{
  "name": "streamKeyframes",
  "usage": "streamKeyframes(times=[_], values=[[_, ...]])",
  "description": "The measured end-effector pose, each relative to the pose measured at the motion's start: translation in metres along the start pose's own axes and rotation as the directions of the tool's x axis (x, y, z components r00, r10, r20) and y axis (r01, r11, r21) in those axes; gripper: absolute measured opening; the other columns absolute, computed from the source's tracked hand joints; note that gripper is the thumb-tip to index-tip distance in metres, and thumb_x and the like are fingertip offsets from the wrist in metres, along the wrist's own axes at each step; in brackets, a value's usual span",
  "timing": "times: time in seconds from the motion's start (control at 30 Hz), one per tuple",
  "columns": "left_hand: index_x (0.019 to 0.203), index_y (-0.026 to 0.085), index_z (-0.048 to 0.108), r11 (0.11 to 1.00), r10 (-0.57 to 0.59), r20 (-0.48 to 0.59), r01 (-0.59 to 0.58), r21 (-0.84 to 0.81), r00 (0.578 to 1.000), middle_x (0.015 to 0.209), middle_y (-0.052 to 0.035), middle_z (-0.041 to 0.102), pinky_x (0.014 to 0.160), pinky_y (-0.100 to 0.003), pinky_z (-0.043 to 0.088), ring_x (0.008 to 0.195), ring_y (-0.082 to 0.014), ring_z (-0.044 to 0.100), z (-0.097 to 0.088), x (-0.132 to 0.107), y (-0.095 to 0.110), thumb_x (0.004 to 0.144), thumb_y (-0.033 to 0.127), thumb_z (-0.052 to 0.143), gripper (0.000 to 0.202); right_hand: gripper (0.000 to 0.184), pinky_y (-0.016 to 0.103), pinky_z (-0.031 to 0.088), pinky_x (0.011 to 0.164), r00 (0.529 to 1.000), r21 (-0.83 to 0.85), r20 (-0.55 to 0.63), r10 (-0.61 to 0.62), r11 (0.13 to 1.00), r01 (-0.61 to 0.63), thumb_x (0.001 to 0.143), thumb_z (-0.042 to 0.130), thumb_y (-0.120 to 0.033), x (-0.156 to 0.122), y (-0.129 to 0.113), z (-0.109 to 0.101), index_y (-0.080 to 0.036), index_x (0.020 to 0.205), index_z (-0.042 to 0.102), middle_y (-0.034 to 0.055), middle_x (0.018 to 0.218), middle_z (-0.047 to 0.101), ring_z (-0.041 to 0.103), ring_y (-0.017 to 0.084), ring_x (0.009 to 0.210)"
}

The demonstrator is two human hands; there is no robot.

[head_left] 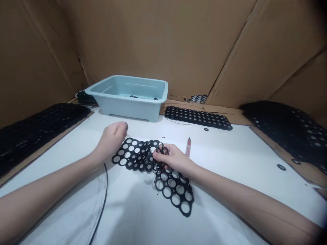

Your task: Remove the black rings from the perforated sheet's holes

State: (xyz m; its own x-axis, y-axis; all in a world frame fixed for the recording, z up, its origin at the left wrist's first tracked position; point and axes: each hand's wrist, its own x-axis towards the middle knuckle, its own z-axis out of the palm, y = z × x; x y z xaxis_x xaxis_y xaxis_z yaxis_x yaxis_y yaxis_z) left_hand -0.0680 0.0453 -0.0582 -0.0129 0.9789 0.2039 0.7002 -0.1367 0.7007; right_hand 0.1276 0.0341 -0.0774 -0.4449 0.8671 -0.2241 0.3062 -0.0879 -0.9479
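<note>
On a white work table [230, 177], a person's right hand [173, 158] pinches a floppy black perforated plastic sheet [171, 194] in closed fingers as the curled left hand [111, 139] hovers just beside it, any hold unclear; the light sheet seems best gripped by its webbing.

Pale blue plastic tub [127, 102] at far edge of white table [219, 163]; perforated black sheets [198, 117] piled alongside; cardboard walls [158, 41] behind.
</note>
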Motion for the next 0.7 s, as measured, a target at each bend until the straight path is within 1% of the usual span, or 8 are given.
streamKeyframes(times=[0.07, 0.13, 0.2, 0.27, 0.33, 0.47, 0.6, 0.7], values=[[0.056, 0.018, 0.034, 0.988, 0.093, 0.072, -0.101, 0.117, 0.993, 0.05, 0.0023, 0.04, 0.05, -0.025, 0.026, 0.05, -0.0124, 0.038, 0.002, -0.011, 0.005, 0.084, 0.03, 0.029, 0.031, 0.017, 0.019, 0.039, 0.044, 0.999, 0.07, 0.025, -0.041, 0.997, 0.039, 0.075, 0.057, -0.032, 0.001, 0.001, 0.001, -0.015, 0.077, 0.054, -0.001, 0.068, 0.052, 0.044, 0.005, 0.048], [0.061, 0.018, 0.041, 0.913, 0.206, 0.21, -0.264, 0.309, 0.956, 0.054, 0.0005, 0.047, 0.051, -0.026, 0.027, 0.052, -0.0134, 0.043, 0.009, -0.025, 0.012, 0.085, 0.031, 0.03, 0.03, 0.018, 0.017, 0.038, 0.042, 0.996, 0.142, 0.04, -0.074, 0.987, 0.068, 0.073, 0.059, -0.032, 0.002, 0.003, 0.002, -0.016, 0.08, 0.054, -0.0018, 0.069, 0.05, 0.043, 0.005, 0.049], [0.068, 0.018, 0.045, 0.819, 0.243, 0.302, -0.362, 0.446, 0.922, 0.061, -0.0021, 0.054, 0.051, -0.027, 0.028, 0.054, -0.0151, 0.048, 0.017, -0.036, 0.017, 0.086, 0.03, 0.028, 0.028, 0.022, 0.017, 0.038, 0.041, 0.997, 0.198, 0.02, -0.079, 0.977, 0.074, 0.071, 0.063, -0.033, 0.002, 0.004, 0.003, -0.016, 0.081, 0.053, -0.0028, 0.067, 0.049, 0.041, 0.004, 0.049], [0.073, 0.017, 0.047, 0.793, 0.216, 0.342, -0.368, 0.485, 0.915, 0.064, -0.0038, 0.057, 0.05, -0.027, 0.029, 0.054, -0.0167, 0.051, 0.023, -0.043, 0.018, 0.087, 0.029, 0.026, 0.028, 0.025, 0.017, 0.038, 0.041, 0.997, 0.239, -0.027, -0.067, 0.969, 0.071, 0.069, 0.065, -0.034, 0.001, 0.003, 0.003, -0.015, 0.08, 0.052, -0.0034, 0.066, 0.048, 0.041, 0.004, 0.048], [0.078, 0.017, 0.047, 0.829, 0.176, 0.367, -0.339, 0.446, 0.913, 0.066, -0.0048, 0.059, 0.05, -0.028, 0.032, 0.055, -0.0177, 0.053, 0.025, -0.044, 0.018, 0.088, 0.029, 0.023, 0.029, 0.025, 0.017, 0.039, 0.041, 0.997, 0.263, -0.06, -0.057, 0.962, 0.071, 0.069, 0.066, -0.034, -0.001, 0.003, 0.004, -0.015, 0.078, 0.052, -0.0038, 0.065, 0.047, 0.04, 0.004, 0.047], [0.082, 0.017, 0.048, 0.932, 0.159, 0.37, -0.262, 0.249, 0.915, 0.073, -0.0056, 0.06, 0.056, -0.029, 0.036, 0.063, -0.0178, 0.055, 0.023, -0.044, 0.016, 0.09, 0.034, 0.019, 0.034, 0.023, 0.018, 0.039, 0.04, 0.996, 0.274, -0.066, -0.056, 0.959, 0.072, 0.07, 0.065, -0.03, -0.003, 0.002, 0.006, -0.016, 0.082, 0.052, -0.0041, 0.066, 0.048, 0.039, 0.003, 0.044], [0.074, 0.018, 0.046, 0.967, 0.149, 0.415, -0.22, 0.13, 0.898, 0.066, -0.0013, 0.057, 0.054, -0.027, 0.034, 0.059, -0.0154, 0.051, 0.024, -0.042, 0.016, 0.089, 0.041, 0.025, 0.034, 0.016, 0.018, 0.039, 0.041, 0.997, 0.237, -0.05, -0.055, 0.969, 0.065, 0.074, 0.06, -0.027, -0.004, 0.0, 0.006, -0.016, 0.081, 0.05, -0.0035, 0.067, 0.05, 0.041, 0.003, 0.043], [0.064, 0.018, 0.043, 0.983, 0.129, 0.389, -0.169, 0.072, 0.912, 0.061, 0.0, 0.053, 0.053, -0.026, 0.033, 0.057, -0.0144, 0.048, 0.021, -0.032, 0.011, 0.088, 0.037, 0.025, 0.035, 0.01, 0.017, 0.038, 0.04, 0.999, 0.202, -0.022, -0.041, 0.978, 0.045, 0.078, 0.054, -0.023, -0.005, 0.0, 0.007, -0.017, 0.081, 0.046, -0.0016, 0.07, 0.054, 0.043, 0.003, 0.043]])
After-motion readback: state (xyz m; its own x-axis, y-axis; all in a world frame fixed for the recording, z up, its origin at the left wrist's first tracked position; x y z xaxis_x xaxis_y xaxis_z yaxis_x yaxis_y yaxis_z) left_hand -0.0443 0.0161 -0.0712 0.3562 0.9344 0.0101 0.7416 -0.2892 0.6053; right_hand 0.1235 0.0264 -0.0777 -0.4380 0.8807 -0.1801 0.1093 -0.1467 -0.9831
